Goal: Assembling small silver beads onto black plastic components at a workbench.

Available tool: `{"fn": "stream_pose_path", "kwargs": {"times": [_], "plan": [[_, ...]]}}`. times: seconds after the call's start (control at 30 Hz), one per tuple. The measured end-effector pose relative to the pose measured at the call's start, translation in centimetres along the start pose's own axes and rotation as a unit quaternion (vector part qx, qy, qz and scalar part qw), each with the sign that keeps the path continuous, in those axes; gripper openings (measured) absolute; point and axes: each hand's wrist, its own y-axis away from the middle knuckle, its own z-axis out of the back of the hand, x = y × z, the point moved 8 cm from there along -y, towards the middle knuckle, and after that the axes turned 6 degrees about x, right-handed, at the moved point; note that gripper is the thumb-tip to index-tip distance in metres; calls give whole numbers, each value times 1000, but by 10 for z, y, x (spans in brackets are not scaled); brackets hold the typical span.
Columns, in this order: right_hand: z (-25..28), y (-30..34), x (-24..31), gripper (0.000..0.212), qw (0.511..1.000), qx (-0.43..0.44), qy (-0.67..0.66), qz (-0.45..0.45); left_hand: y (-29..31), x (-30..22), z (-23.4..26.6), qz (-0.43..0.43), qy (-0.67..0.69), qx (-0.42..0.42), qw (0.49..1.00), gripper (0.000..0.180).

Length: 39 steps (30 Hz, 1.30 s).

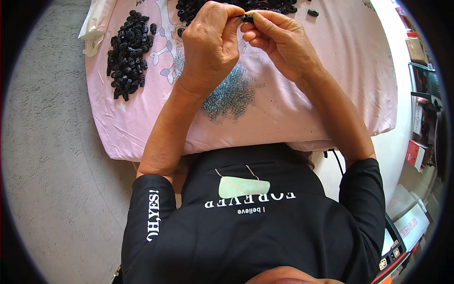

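Observation:
Both of my hands meet over the far part of a pink cloth-covered table [283, 128]. Between the fingertips of my right hand [279, 35] is a small black plastic cord lock [247, 18]. My left hand [210, 42] pinches at the left end of the same piece; its fingers partly hide it. Under and between my forearms lies a spread heap of tiny silvery-blue springs [229, 97]. Beyond my hands is a large pile of black plastic pieces [189, 10], cut off by the top of the picture.
A second pile of black pieces [130, 54] lies on the left of the cloth. A white roll or bag [97, 23] rests at the far left corner. One loose black piece [312, 13] sits far right. Boxes and shelves [425, 75] stand past the table's right side.

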Motion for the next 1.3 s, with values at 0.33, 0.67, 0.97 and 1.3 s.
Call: {"fn": "stream_pose_path", "kwargs": {"times": [0.33, 0.67, 0.97, 1.3], "plan": [[-2, -6, -1, 32, 997, 72, -12, -24, 10, 31, -10, -36, 71, 33, 996, 12], [-4, -6, -1, 31, 996, 79, -31, -32, 10, 34, -13, -2, 56, 81, 995, 27], [2, -6, -5, 21, 997, 63, 3, -53, 8, 34, -13, -27, 85, 101, 991, 38], [-12, -2, 3, 18, 997, 49, 6, -58, 10, 34, -15, 5, 122, 114, 986, 38]]}}
